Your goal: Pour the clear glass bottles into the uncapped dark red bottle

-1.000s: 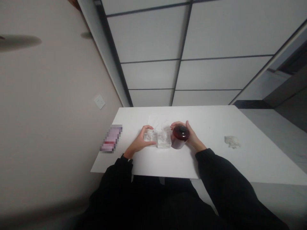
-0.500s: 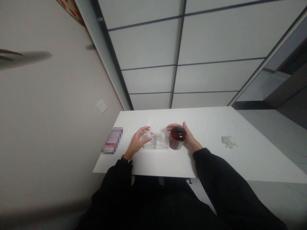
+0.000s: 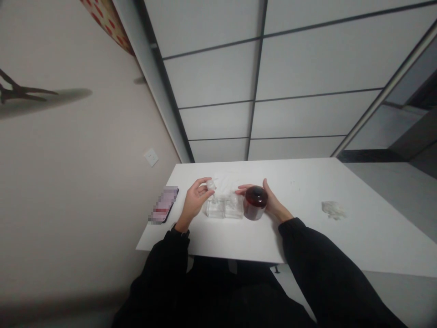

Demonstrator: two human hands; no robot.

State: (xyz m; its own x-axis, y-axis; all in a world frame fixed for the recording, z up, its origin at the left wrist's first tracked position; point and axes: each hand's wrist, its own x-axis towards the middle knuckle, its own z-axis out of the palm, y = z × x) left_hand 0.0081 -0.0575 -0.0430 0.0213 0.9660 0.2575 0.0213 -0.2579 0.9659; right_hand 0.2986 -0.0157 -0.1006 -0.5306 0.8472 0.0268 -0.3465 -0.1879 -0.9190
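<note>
My left hand point(image 3: 197, 197) pinches a small clear lid with a round knob point(image 3: 210, 184) between thumb and fingers. The lid is raised just above the left part of a clear glass container point(image 3: 215, 210), which looks like two square jars side by side. A second clear knob point(image 3: 234, 198) sits on the right part point(image 3: 234, 210). Against the glass stands a dark red, translucent round jar point(image 3: 255, 204) with a dark top. My right hand point(image 3: 271, 198) is curved loosely around the back and right side of this jar, its thumb raised and its fingers stretched out, partly hidden behind it.
A phone point(image 3: 165, 205), partly pixelated, lies at the left edge of the white table point(image 3: 232, 239). Toward the right lies a crumpled pale tissue or wrapper point(image 3: 333, 210). The wall with a socket point(image 3: 151, 157) rises on the left, and white panelled doors point(image 3: 218, 123) stand behind the table.
My left hand has lifted the clear lid up off the left glass part. The right hand and the red jar hold their places. The view has shifted slightly.
</note>
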